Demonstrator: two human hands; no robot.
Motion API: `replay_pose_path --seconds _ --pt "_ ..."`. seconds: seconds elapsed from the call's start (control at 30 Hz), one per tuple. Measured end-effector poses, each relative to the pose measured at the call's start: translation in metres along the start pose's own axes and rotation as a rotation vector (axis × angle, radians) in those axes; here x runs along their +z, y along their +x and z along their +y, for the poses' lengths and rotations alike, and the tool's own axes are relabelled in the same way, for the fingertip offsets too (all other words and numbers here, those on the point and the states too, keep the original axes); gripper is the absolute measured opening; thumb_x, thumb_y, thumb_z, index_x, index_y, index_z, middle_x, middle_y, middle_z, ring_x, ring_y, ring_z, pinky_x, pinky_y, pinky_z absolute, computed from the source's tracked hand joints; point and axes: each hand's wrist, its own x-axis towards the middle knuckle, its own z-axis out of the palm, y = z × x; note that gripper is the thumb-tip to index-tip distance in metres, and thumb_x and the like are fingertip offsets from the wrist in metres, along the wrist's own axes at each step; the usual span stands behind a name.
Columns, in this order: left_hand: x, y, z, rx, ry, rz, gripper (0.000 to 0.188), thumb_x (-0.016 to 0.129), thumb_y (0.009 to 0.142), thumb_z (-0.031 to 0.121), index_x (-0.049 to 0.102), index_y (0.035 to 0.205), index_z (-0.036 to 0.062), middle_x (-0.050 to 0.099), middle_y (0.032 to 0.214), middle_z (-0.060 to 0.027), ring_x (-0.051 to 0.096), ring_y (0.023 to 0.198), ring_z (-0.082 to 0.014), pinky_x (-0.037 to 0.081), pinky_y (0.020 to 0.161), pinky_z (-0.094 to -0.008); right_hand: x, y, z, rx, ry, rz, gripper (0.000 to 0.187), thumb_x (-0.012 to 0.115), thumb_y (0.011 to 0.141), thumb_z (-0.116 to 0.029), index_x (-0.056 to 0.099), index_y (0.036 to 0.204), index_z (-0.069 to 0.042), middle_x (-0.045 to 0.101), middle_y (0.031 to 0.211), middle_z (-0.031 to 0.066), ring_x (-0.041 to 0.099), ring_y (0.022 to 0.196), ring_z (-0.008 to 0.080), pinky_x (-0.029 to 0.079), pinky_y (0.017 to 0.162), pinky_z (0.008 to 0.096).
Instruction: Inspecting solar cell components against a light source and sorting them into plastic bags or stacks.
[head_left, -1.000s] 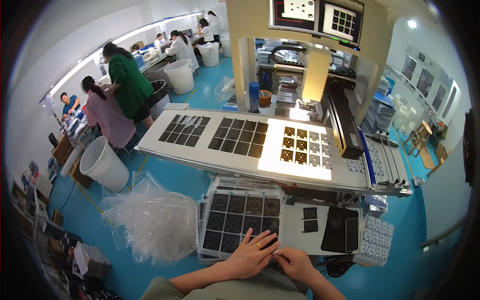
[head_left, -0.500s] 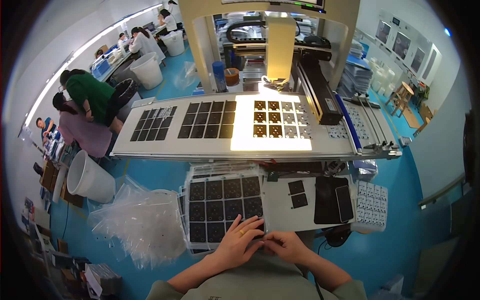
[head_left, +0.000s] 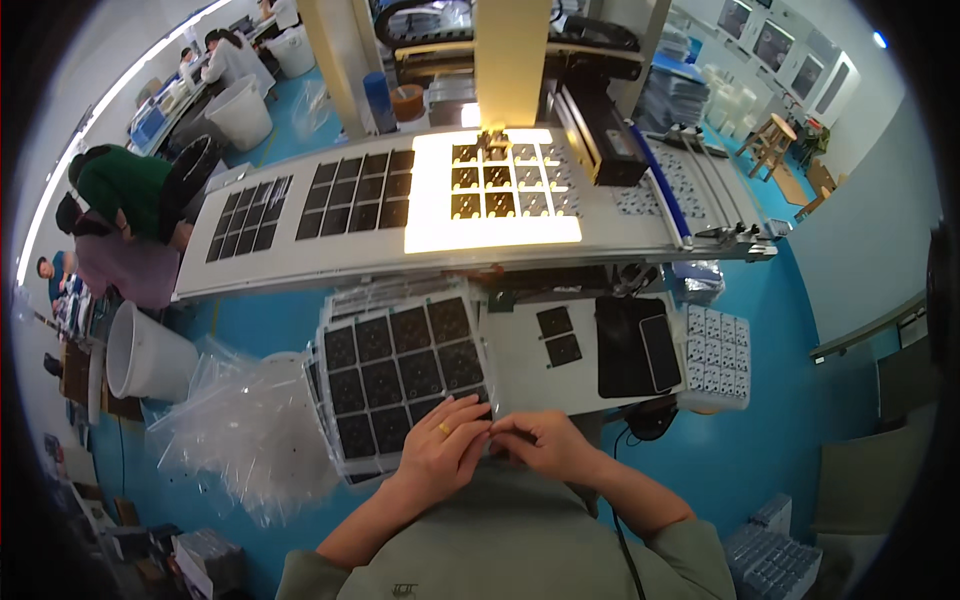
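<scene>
- Left hand (head_left: 440,442) is resting loosely curled fingers over the lower-right part of the black-square panel sheet (head_left: 402,365); can't tell if its thumb is gripping anything.
- Right hand (head_left: 543,446) is keeping thumb and fingertips nearly together by the sheet's lower-right corner, just beside the left; can't tell what's pinched.
- Sheet is lying atop similar stacked sheets (head_left: 385,291), near side of the machine bed (head_left: 340,250).
- Clear plastic bags (head_left: 250,425) are sitting left; smartphone (head_left: 658,355) is lying right, on a black mat (head_left: 616,350).
</scene>
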Motion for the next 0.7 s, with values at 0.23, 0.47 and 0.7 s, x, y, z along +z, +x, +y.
replay_pose_path --seconds 0.23,0.47,0.7 --pt "-0.005 0.0053 0.0026 -0.137 -0.181 0.041 0.017 0.078 0.084 -0.001 0.071 0.1 0.0012 0.075 0.112 -0.0135 0.071 0.111 -0.0357 0.057 0.097 -0.045 0.0017 0.0116 0.0019 -0.253 -0.31 0.116 0.011 0.07 0.099 -0.004 0.074 0.109 -0.002 0.07 0.085 0.0078 0.069 0.068 0.0135 0.053 0.061 0.0276" --pt "-0.0073 0.0058 0.0053 -0.205 -0.237 0.038 0.02 0.08 0.082 -0.001 0.072 0.099 0.0027 0.073 0.112 -0.0117 0.069 0.108 -0.0325 0.056 0.094 -0.0419 0.0065 0.0096 0.0047 -0.249 -0.338 0.109 0.012 0.067 0.099 -0.002 0.074 0.109 -0.001 0.071 0.088 0.0084 0.071 0.068 0.0178 0.054 0.062 0.029" --pt "-0.0082 0.0043 0.0048 -0.2 -0.229 0.094 0.018 0.079 0.083 -0.001 0.071 0.098 0.0009 0.072 0.109 -0.0114 0.069 0.11 -0.0318 0.058 0.091 -0.0403 0.0049 0.0069 0.0055 -0.288 -0.432 0.112 0.017 0.069 0.095 -0.002 0.073 0.112 -0.005 0.073 0.095 0.0116 0.074 0.08 0.0303 0.057 0.069 0.0356"
